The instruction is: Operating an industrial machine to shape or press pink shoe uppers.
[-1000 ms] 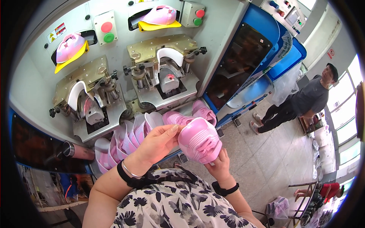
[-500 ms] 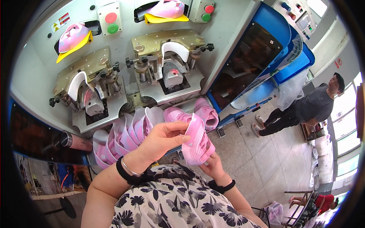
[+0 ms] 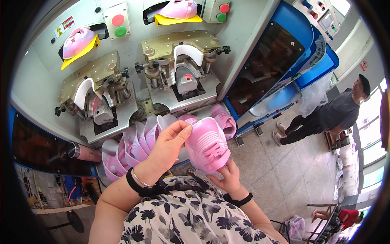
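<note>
A pink shoe upper point(image 3: 201, 140) with pale wavy lines is held up in front of my body, its laced front turned toward me. My left hand point(image 3: 166, 144) pinches its far left edge between thumb and fingers. Gripping the near right end by the collar is my right hand point(image 3: 228, 177), its fingertips partly hidden by the upper. Just beyond it, another pink shoe upper point(image 3: 223, 121) rests on the machine's front ledge. A row of pink shoe uppers point(image 3: 132, 146) with white stiff edges leans together to the left of my left hand.
Two metal moulding presses point(image 3: 187, 83) point(image 3: 101, 112) stand ahead, each with a white curved pad. Above them, pink uppers sit on yellow holders point(image 3: 178, 19) beside red and green buttons point(image 3: 118, 19). A pink tumbler point(image 3: 83, 151) lies at the left. A person point(image 3: 337, 114) stands at the right.
The held upper has turned from its side to show its laced top and looks wider. My left fingers have shifted slightly left along with its edge.
</note>
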A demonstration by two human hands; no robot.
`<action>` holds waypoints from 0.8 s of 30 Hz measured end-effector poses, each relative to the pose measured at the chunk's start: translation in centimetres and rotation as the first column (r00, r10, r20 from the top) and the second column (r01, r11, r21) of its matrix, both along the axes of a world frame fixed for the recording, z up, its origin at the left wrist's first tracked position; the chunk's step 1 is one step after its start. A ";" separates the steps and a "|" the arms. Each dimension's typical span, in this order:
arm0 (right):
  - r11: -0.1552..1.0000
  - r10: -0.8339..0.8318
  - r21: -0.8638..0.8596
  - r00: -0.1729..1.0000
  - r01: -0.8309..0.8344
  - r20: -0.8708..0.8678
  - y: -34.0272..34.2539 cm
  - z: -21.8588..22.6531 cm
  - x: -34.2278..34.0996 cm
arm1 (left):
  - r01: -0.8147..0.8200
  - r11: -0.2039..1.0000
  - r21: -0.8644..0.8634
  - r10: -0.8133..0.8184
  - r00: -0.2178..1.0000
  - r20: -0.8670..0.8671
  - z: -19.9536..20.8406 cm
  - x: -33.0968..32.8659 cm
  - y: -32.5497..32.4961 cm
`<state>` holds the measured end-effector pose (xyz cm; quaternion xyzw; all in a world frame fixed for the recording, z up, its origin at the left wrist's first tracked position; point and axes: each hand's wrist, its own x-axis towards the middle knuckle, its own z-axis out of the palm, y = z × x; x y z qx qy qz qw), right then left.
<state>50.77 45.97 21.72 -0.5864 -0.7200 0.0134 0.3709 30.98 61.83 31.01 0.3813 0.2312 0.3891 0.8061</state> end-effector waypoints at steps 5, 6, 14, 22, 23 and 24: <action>0.958 0.095 0.288 0.951 -0.006 -0.295 0.5 5.0 -0.6 | 0.141 0.955 0.260 -0.123 0.989 -0.085 1.2 -1.2 0.0; 0.977 0.050 0.213 0.958 0.012 -0.283 0.7 6.5 -1.0 | 0.246 0.911 0.331 -0.193 0.964 -0.185 1.6 -1.4 -0.2; 0.829 -0.122 -0.476 0.735 -0.294 -0.666 2.1 13.1 -2.9 | 0.419 0.738 0.529 -0.152 0.867 -0.475 2.7 -1.9 -1.8; 0.898 -0.014 -0.262 0.572 -0.353 -0.820 1.6 11.3 -3.0 | 0.458 0.792 0.405 -0.267 0.855 -0.444 0.9 -3.3 -1.4; 0.898 -0.005 -0.268 0.600 -0.350 -0.800 1.6 11.3 -3.0 | 0.457 0.796 0.397 -0.268 0.854 -0.446 0.8 -3.3 -1.4; 0.897 0.003 -0.274 0.626 -0.346 -0.779 1.6 11.4 -2.9 | 0.458 0.796 0.395 -0.269 0.853 -0.447 0.7 -3.3 -1.4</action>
